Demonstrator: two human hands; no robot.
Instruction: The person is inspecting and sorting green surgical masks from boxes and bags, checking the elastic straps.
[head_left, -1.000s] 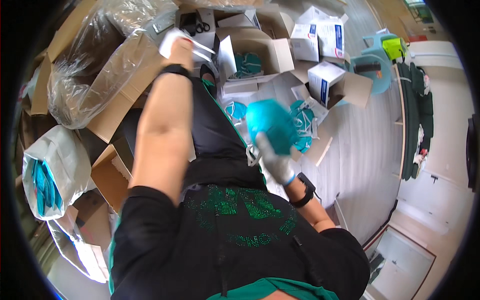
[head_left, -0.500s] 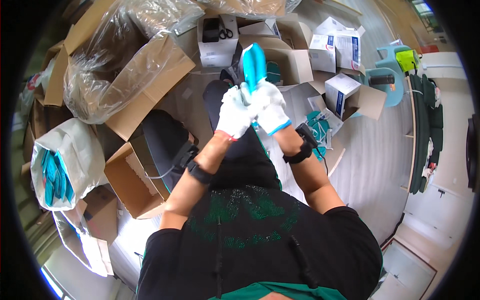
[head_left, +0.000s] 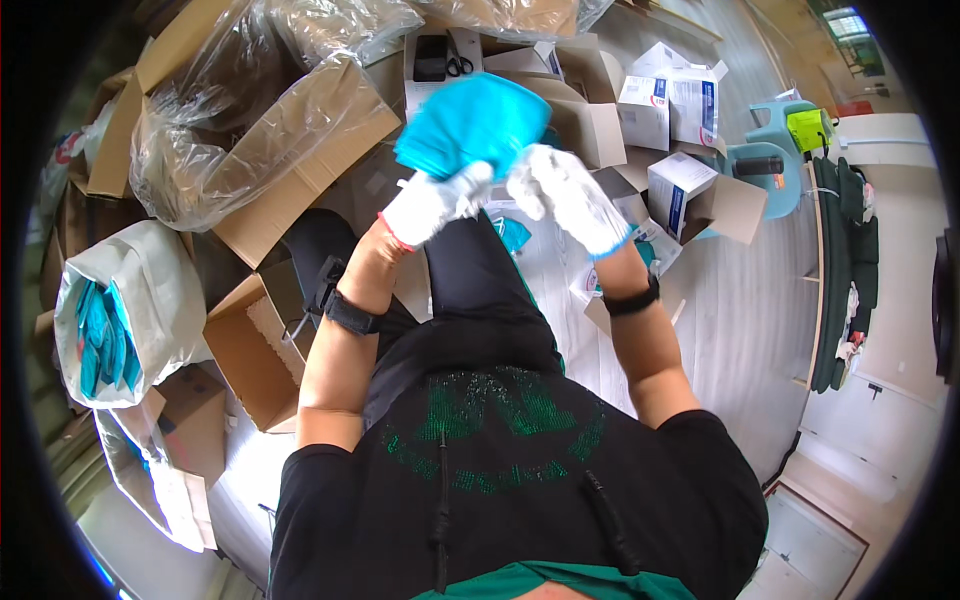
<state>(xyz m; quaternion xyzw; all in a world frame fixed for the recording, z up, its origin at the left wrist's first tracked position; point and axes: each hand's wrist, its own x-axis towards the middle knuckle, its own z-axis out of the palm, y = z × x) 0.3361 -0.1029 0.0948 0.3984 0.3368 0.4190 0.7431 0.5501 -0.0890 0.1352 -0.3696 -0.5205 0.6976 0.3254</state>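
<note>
A flat, folded teal bundle (head_left: 475,122) of thin, smooth material is held up in front of me, spread out like a fan. My left hand (head_left: 440,203), in a white knit glove with a red cuff, grips its lower edge. At the bundle's lower right corner is my right hand (head_left: 572,200), in a white glove with a blue cuff, its fingers curled against the edge. Just below, between the hands, lies a smaller teal piece (head_left: 512,233). Black bands with small devices circle both wrists.
A white sack (head_left: 150,310) of teal pieces stands at left beside an open cardboard box (head_left: 255,350). A large plastic-lined carton (head_left: 300,160) is at upper left. Scissors (head_left: 459,55) lie on a white box. White boxes (head_left: 682,185) and a light blue chair (head_left: 765,160) stand right.
The teal bundle has gone from narrow and upright to spread wide, shifting left. My hands, together before, have moved apart, the left going left and the right going right.
</note>
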